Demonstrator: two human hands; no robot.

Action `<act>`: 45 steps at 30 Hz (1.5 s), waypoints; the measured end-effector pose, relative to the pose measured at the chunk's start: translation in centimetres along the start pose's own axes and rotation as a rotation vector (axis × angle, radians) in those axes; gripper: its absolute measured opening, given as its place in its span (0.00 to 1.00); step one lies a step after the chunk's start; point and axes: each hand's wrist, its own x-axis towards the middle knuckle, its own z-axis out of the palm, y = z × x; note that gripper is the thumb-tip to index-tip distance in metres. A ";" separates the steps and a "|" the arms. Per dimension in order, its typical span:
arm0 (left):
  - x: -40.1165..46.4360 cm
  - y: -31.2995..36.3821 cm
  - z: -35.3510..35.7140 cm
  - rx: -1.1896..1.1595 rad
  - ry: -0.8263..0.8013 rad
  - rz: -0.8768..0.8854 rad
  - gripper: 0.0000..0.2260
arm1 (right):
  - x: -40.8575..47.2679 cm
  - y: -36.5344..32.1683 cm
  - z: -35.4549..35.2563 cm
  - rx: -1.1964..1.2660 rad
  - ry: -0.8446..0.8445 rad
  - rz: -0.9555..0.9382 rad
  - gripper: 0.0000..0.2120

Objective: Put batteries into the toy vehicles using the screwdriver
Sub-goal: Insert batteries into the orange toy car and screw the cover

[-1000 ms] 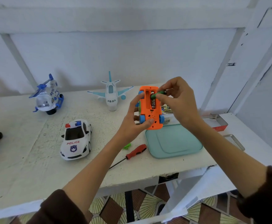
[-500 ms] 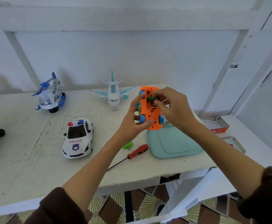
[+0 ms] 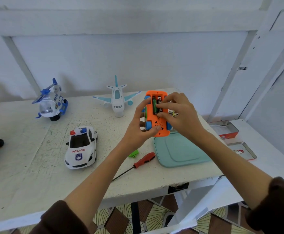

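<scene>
My left hand [image 3: 138,127] grips an orange toy vehicle [image 3: 159,128] with blue wheels, held underside up above the table. Its battery bay is uncovered and holds a green battery [image 3: 154,105] beside a dark one. My right hand [image 3: 180,115] reaches over the bay, its fingertips pressing on the batteries. The red-handled screwdriver [image 3: 143,160] lies on the table below my left wrist, next to a small green cover piece [image 3: 133,153]. More batteries [image 3: 173,113] show behind my right hand.
A police car [image 3: 81,147], a white-blue airplane [image 3: 116,98] and a blue helicopter [image 3: 51,103] stand on the white table [image 3: 28,174]. A teal tray [image 3: 180,152] lies under my right forearm. An open red tin [image 3: 225,129] and its lid [image 3: 242,150] sit at the right. Other toys line the left edge.
My right hand has brought the green battery down from above the vehicle into the bay, where it now lies lengthwise. My left hand keeps the same grip.
</scene>
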 end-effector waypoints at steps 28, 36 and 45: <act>-1.0 0.7 0.1 0.105 -0.042 0.019 0.36 | 0.5 -0.7 0.0 0.239 -0.041 0.195 0.11; -3.2 0.6 -3.2 0.100 0.088 0.003 0.35 | 0.9 -2.0 0.8 0.321 -0.223 0.047 0.11; -6.0 1.5 -7.4 0.097 0.337 0.054 0.34 | -2.2 -3.4 5.6 0.125 -0.596 0.014 0.08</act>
